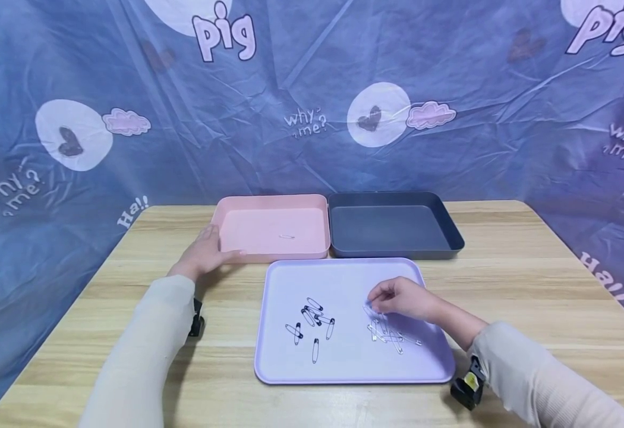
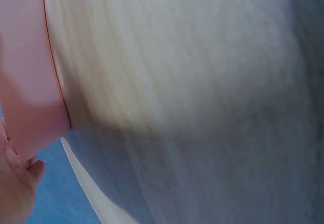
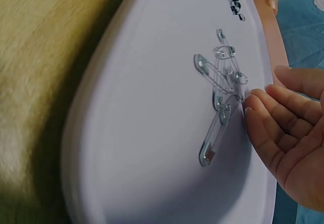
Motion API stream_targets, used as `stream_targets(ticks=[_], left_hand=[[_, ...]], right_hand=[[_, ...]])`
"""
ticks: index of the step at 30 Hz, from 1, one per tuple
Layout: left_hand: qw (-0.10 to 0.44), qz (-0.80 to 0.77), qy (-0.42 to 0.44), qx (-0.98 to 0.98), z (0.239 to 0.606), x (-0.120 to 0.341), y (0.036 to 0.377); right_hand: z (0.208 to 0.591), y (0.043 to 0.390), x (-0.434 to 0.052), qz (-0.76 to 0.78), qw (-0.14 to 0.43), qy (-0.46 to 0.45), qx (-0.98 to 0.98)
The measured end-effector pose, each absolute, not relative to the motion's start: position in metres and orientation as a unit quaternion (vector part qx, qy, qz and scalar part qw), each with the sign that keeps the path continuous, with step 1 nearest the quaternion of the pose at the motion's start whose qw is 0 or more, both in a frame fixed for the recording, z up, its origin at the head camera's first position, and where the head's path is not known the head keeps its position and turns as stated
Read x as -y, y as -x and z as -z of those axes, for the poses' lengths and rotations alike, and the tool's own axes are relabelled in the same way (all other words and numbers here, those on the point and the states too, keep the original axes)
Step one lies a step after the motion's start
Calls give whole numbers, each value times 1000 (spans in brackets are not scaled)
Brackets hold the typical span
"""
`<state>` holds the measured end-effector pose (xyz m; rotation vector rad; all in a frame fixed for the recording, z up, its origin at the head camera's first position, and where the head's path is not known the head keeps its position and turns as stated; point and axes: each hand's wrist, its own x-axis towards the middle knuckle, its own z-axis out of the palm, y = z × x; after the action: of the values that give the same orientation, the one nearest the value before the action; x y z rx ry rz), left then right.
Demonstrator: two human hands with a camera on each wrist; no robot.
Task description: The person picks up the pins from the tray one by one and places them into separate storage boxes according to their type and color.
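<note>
My left hand [image 1: 202, 252] rests against the near left corner of a pink tray [image 1: 269, 258], thumb along its front wall and fingers at its left side. One safety pin [image 1: 287, 236] lies inside that tray. Over the right part of a lavender tray [image 1: 344, 371], my right hand [image 1: 405, 299] pinches a clear silver safety pin [image 1: 368, 309] at the edge of a pile of silver safety pins [image 3: 215, 128]; its thumb and fingertip nearly meet there. Several black-headed safety pins [image 1: 315, 351] lie in the lavender tray's left half.
A dark grey tray [image 1: 397, 254] stands right of the pink one, their walls side by side, both behind the lavender tray. All three stand on a wooden table [image 1: 226, 356]. A blue printed cloth [image 1: 269, 148] hangs behind the table's far edge.
</note>
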<state>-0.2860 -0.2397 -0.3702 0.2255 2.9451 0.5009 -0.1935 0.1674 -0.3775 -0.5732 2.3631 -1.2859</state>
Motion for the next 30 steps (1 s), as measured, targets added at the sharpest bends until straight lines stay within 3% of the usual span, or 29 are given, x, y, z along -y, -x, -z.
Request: stream_targets(ticks=[14, 30], left_hand=[[76, -164, -73, -981, 369, 239, 286], [76, -165, -70, -981, 369, 239, 286]], right_hand=[[384, 195, -156, 349, 126, 258, -892], [384, 197, -149, 288, 87, 248, -921]])
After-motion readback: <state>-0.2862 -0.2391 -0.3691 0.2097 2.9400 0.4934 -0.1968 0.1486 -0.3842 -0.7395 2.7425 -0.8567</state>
